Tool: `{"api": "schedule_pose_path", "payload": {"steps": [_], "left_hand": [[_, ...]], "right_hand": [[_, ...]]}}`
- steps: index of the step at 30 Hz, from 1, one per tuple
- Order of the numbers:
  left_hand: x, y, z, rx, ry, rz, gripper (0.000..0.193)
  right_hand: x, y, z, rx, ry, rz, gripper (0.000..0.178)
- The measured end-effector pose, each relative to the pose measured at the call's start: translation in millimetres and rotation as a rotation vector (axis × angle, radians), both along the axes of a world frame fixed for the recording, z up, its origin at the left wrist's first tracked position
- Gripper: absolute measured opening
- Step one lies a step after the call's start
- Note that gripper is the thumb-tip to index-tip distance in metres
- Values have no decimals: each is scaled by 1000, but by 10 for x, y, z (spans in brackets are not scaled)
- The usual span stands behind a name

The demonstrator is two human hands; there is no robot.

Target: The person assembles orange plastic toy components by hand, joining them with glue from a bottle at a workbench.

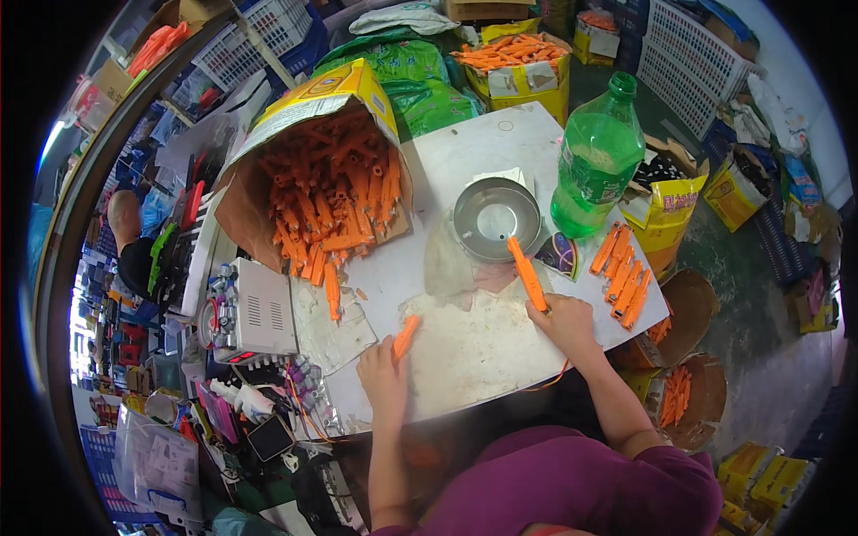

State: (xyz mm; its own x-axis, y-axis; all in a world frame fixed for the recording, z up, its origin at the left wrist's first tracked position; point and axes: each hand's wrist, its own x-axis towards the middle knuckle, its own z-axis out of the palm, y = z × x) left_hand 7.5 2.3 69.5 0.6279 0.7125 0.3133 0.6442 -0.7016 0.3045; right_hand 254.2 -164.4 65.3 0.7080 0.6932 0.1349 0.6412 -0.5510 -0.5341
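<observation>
My right hand (565,323) is closed round a long orange plastic piece (527,275). Its narrow dark tip reaches over the near rim of a round metal bowl (465,234). A thin orange cord (547,384) shows below that hand, but whether it joins the piece I cannot tell. Near the table's left front, my left hand (384,371) grips a shorter orange plastic piece (407,334), partly hidden by the fingers. Several matching orange pieces (618,275) lie in rows at the table's right. A tipped carton (234,214) spills many more onto the table's left side.
A green plastic bottle (597,161) stands right of the bowl. At the left edge sits a white vented box (266,308) beside cluttered shelves. Beyond the table is a carton of orange pieces (514,54). Open cartons (706,393) stand on the floor at right.
</observation>
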Motion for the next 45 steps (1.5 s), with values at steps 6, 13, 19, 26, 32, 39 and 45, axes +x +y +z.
{"api": "schedule_pose_path", "payload": {"steps": [6,13,19,26,32,39,45], "left_hand": [[120,15,-3,-108,-101,-56,35],[679,-304,377,-1347,-857,-258,43],[1350,-867,516,-1609,-785,-336,42],[1321,-901,571,-1327,-952,-221,39],[1236,-831,490,-1223,-931,-133,47],[886,-577,234,-953,-856,-4,55],[541,-442,196,-853,-911,127,47]], "right_hand": [[28,-435,68,571,447,-174,29],[452,-1680,184,1783,686,-971,45],[-159,-873,238,643,179,-106,33],[-370,-148,422,487,-205,245,20],[-432,49,236,487,-183,263,18],[-5,35,44,202,-123,2,23],[27,-40,-44,124,-74,12,30]]}}
